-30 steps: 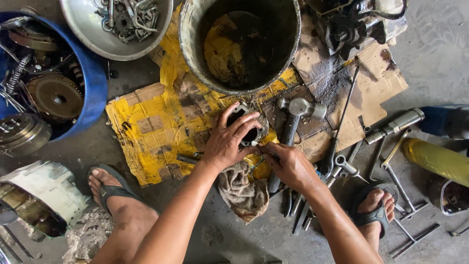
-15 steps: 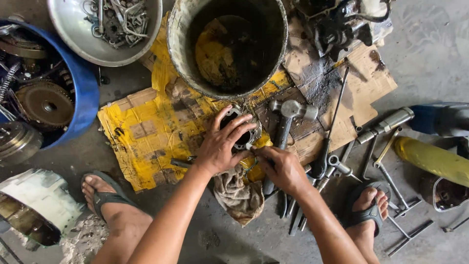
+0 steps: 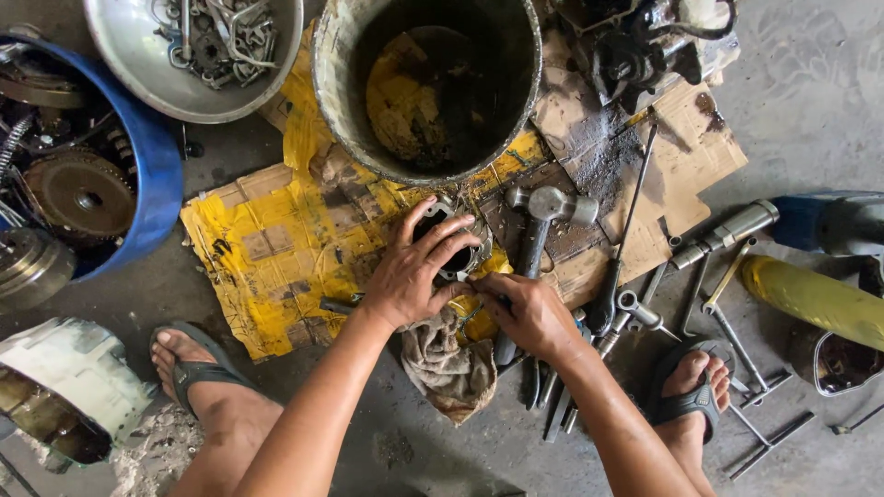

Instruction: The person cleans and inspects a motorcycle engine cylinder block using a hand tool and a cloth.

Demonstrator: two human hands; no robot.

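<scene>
At frame centre, the left hand (image 3: 416, 271) is still gripping the round metal part (image 3: 458, 241); the right hand (image 3: 527, 313), having shifted closer, is pinching its lower edge.

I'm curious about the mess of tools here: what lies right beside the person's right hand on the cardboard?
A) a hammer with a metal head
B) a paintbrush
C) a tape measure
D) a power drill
A: a hammer with a metal head lies on the cardboard, its handle running down past the right hand.
</scene>
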